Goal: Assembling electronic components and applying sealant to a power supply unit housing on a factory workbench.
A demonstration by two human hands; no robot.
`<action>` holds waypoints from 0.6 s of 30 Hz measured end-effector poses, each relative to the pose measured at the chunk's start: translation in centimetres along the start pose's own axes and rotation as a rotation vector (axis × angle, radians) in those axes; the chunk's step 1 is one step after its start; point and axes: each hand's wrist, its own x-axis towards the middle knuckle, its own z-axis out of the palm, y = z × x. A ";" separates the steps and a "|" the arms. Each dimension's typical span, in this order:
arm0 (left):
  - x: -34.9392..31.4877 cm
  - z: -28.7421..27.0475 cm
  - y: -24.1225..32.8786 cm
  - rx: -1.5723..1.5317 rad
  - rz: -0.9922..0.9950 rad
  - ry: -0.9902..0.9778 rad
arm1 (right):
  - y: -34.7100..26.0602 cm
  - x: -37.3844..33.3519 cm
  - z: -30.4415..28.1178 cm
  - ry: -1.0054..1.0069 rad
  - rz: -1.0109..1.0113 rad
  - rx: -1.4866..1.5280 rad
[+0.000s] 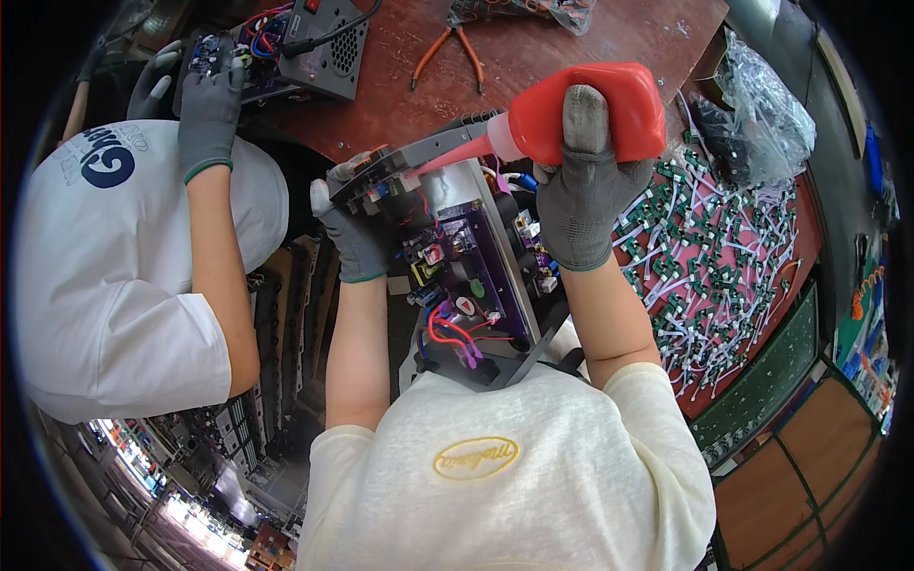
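My right hand (588, 205), in a grey work glove, is wrapped round a red squeeze bottle (633, 109) tipped onto its side. The bottle's long nozzle (455, 154) points left, its tip at the small parts along a dark end panel (428, 145). That panel belongs to an uncovered metal-cased electronic unit, tilted up against my body, with a purple circuit board (490, 271) inside. Red wires (446, 328) loop at its near end. Also gloved, my left hand (360, 233) grips the panel's left end, some fingers hidden behind it.
Orange-handled pliers (447, 52) lie on the reddish table (390, 114). At right spreads a heap of small green boards with white leads (705, 257), beside clear plastic bags (766, 114). On my left, a co-worker's gloved hand (209, 109) touches another unit (324, 52).
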 end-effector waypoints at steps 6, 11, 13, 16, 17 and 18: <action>0.0 0.0 0.2 0.022 -0.018 -0.023 | -0.4 -0.1 -0.3 -0.013 0.088 0.056; 0.0 -0.1 0.5 -0.062 -0.067 -0.154 | -0.4 -0.2 -0.2 0.009 0.095 0.040; -0.1 -0.1 0.5 -0.038 -0.064 -0.144 | -0.4 -0.2 -0.1 0.010 0.080 0.029; -0.1 0.0 0.4 -0.034 -0.047 -0.093 | -0.5 -0.2 0.0 0.011 0.104 0.084; -0.1 0.0 0.3 -0.036 -0.033 -0.050 | -0.5 -0.2 0.0 0.004 0.064 0.034; 0.0 0.0 0.3 -0.046 -0.036 -0.055 | -0.6 -0.2 0.0 -0.001 0.022 -0.030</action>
